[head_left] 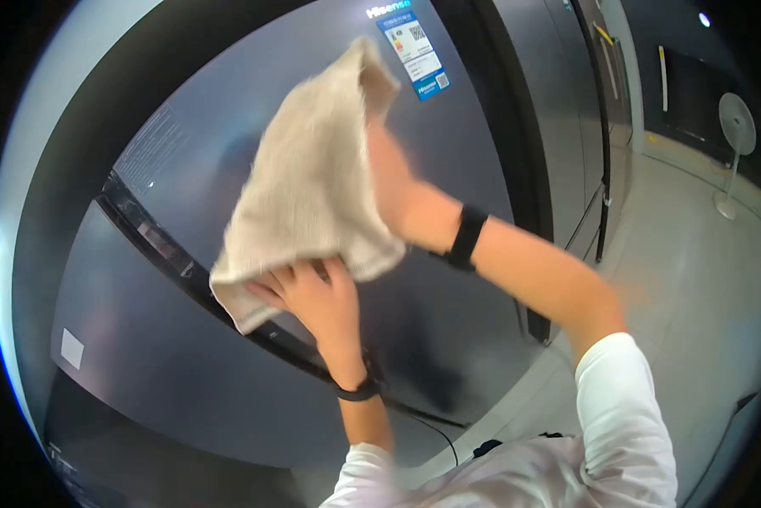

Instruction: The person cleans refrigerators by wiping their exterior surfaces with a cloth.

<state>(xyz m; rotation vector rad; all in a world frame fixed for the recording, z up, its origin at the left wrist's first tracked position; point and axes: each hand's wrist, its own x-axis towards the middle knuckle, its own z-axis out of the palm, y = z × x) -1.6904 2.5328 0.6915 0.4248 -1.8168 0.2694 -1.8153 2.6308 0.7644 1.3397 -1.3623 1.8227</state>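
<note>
A beige cloth (300, 182) hangs in folds in front of the upper door of a dark fridge (448, 195). My left hand (312, 300) is at the cloth's lower edge, its fingers reaching under the hem and holding it; the fingertips are hidden. Higher up, on the right side of the cloth, my right hand (389, 173) grips it. That hand is blurred, and the fabric covers most of its fingers. Dark bands circle both wrists.
A blue-and-white energy label (414, 55) is stuck near the top of the door. The black handle strip (160, 245) crosses between upper and lower doors. More dark appliances (558, 102) stand to the right. A white standing fan (738, 127) is on the tiled floor (672, 254).
</note>
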